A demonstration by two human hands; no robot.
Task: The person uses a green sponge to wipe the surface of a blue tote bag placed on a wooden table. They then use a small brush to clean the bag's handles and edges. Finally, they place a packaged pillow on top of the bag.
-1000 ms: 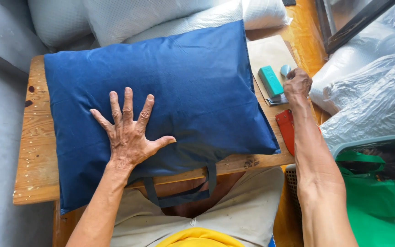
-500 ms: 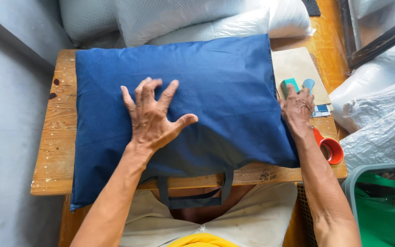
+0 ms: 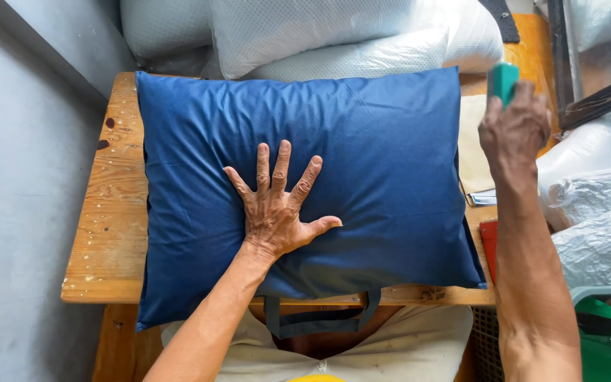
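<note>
Two hands are at work over a dark blue pillow-like bag (image 3: 334,170) that covers most of the wooden tabletop (image 3: 107,233). The left hand (image 3: 277,209) lies flat on the fabric, fingers spread wide, just below the bag's centre, pressing it down. The right hand (image 3: 514,127) is lifted at about 2 o'clock from the bag, closed around a small teal block (image 3: 505,79) whose top pokes out above the knuckles; its exact kind cannot be told.

By the look of it, the step in hand is steadying the bag while the teal block is carried toward it. Any move with the block would call for the left hand to keep the cloth taut and flat, since the filling gives under pressure.

At 6 o'clock the bag's dark strap handles (image 3: 319,322) hang over the tabletop's near edge toward the person's lap. At 3 o'clock, partly under the right forearm, lie a tan sheet of paper or card (image 3: 474,159) and a red object (image 3: 489,244), mostly hidden. White plastic-wrapped pillows (image 3: 348,35) crowd the far edge at 12 o'clock, touching the bag, and more clear-wrapped bundles (image 3: 595,212) press in at 3 to 4 o'clock, leaving little free room on that side. A green basket (image 3: 609,332) sits at 5 o'clock.
</note>
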